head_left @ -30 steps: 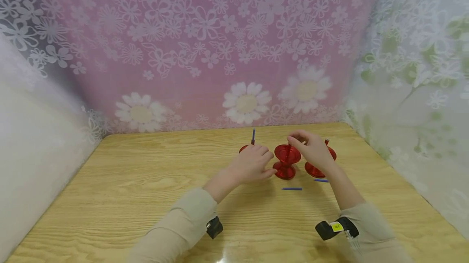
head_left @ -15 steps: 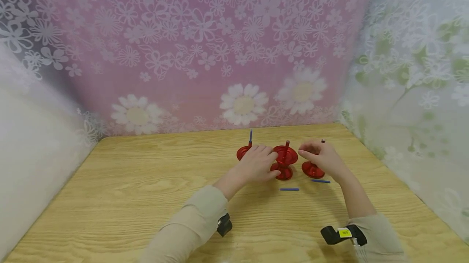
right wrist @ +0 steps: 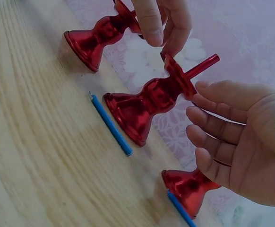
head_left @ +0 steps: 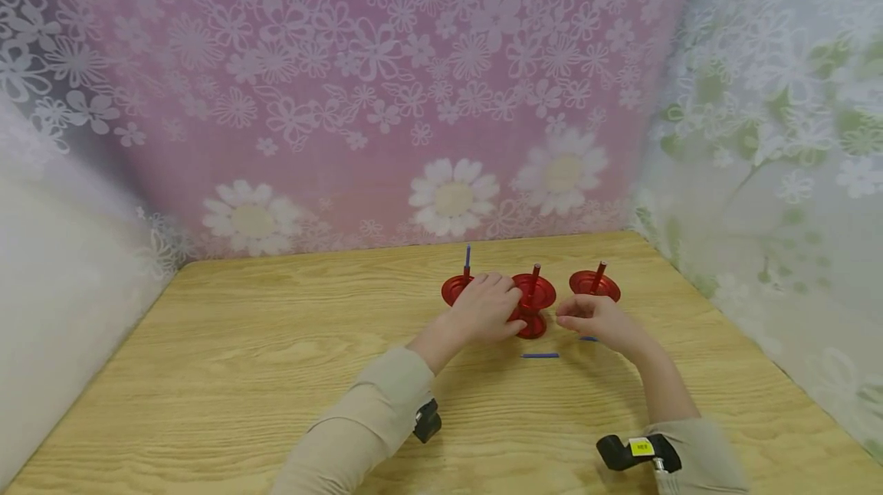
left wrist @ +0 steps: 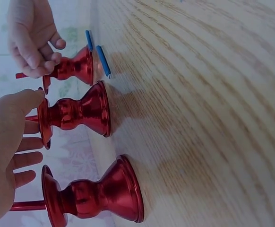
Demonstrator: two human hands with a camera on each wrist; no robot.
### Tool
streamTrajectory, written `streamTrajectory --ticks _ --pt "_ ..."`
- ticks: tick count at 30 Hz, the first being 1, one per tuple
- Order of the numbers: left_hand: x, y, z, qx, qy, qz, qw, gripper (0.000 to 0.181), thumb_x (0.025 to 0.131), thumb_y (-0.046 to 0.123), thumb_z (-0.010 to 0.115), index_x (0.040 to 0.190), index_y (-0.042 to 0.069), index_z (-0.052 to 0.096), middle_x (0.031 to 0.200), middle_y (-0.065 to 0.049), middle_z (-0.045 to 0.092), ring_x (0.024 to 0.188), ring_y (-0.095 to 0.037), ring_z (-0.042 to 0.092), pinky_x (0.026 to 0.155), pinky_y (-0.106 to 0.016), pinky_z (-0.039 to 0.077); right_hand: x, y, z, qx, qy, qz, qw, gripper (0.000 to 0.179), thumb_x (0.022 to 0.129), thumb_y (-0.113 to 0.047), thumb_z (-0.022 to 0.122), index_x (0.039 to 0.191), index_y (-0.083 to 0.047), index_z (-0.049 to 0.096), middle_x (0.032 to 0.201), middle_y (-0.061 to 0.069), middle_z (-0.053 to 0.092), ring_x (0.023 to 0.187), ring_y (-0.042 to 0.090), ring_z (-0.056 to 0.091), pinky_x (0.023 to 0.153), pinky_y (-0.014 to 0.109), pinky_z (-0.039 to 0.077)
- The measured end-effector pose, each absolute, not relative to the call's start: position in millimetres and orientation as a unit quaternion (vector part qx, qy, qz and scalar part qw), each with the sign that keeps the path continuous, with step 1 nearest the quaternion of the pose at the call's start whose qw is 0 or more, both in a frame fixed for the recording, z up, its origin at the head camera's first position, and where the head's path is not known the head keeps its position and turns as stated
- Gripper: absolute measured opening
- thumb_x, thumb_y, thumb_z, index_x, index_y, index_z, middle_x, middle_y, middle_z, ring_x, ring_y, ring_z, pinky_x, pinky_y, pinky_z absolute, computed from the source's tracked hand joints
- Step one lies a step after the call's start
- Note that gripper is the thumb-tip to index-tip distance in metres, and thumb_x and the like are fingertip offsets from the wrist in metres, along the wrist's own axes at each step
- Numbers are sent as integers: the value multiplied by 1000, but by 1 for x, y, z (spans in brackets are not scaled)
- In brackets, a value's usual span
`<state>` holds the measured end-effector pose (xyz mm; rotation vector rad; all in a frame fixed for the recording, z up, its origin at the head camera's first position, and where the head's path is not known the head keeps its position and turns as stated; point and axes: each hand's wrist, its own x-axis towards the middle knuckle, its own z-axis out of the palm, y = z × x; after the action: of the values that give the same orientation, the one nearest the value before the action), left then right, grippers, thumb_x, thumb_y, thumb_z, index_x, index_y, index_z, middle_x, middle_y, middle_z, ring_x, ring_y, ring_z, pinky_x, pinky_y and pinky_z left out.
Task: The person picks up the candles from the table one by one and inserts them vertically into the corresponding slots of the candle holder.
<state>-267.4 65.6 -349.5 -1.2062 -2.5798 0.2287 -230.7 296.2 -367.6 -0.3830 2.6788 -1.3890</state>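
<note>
Three shiny red candle holders stand in a row on the wooden table. My left hand [head_left: 486, 307] is at the middle candle holder [left wrist: 88, 111], its thumb and fingers gripping the edge of the dish. That holder's tube [right wrist: 203, 66] is bare at the top. The left candle holder [head_left: 454, 290] carries an upright thin blue candle [head_left: 468, 256]. My right hand [head_left: 607, 326], fingers loosely bent and holding nothing, hovers between the middle holder and the right candle holder [head_left: 582, 280], partly hiding the latter. Beneath it, one blue candle [head_left: 588, 339] lies partly covered.
Another blue candle [head_left: 540, 355] lies on the table [head_left: 276, 372] in front of the middle holder. A pink floral backdrop [head_left: 359, 96] rises behind the table's far edge, and a pale floral one [head_left: 773, 173] lines the right side.
My right hand has left the top of the middle holder's tube and moved right and down toward the tabletop. My left hand has shifted slightly right, closer over the middle holder.
</note>
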Motion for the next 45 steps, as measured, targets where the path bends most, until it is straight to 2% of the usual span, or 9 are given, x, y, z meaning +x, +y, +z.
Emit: streamTrajectory --ticks 10,18,23,26,35,45 --pt "-268 67 -352 -416 -894 86 143 39 90 50 50 107 17 60 112 1 55 106 -17 48 89 -29 37 -235 292 -394 -149 876 -455 57 22 84 -12 66 99 3 62 91 10 60 81 20 55 64 30 47" --pt "-267 68 -351 -412 -897 82 136 40 92 49 48 110 15 60 114 0 55 108 -17 48 92 -30 37 -236 282 -401 -170 874 -450 63 24 81 -7 68 99 8 61 86 9 62 79 19 56 65 24 45" --pt "-268 67 -352 -411 -896 91 143 40 92 49 47 109 15 60 115 0 55 108 -17 48 90 -29 37 -235 278 -403 -170 880 -435 81 26 80 -8 70 99 6 60 85 7 59 78 18 53 64 25 45" --pt "-268 67 -351 -410 -896 89 143 40 92 49 47 109 15 60 115 0 54 107 -17 47 90 -29 37 -236 277 -404 -179 890 -411 79 26 79 -13 73 96 2 62 85 4 59 78 17 52 69 26 45" --pt "-266 68 -350 -408 -898 95 135 40 92 49 46 109 15 60 115 0 54 107 -17 47 90 -29 36 -237 277 -408 -189 904 -378 72 19 78 -14 73 91 -2 65 81 1 60 73 16 47 64 26 40" --pt "-266 68 -350 -408 -898 93 135 39 92 48 46 108 15 59 115 1 54 107 -16 47 89 -28 36 -235 272 -404 -187 918 -342 65 9 80 -14 71 79 -8 65 78 -2 57 74 15 47 69 32 40"
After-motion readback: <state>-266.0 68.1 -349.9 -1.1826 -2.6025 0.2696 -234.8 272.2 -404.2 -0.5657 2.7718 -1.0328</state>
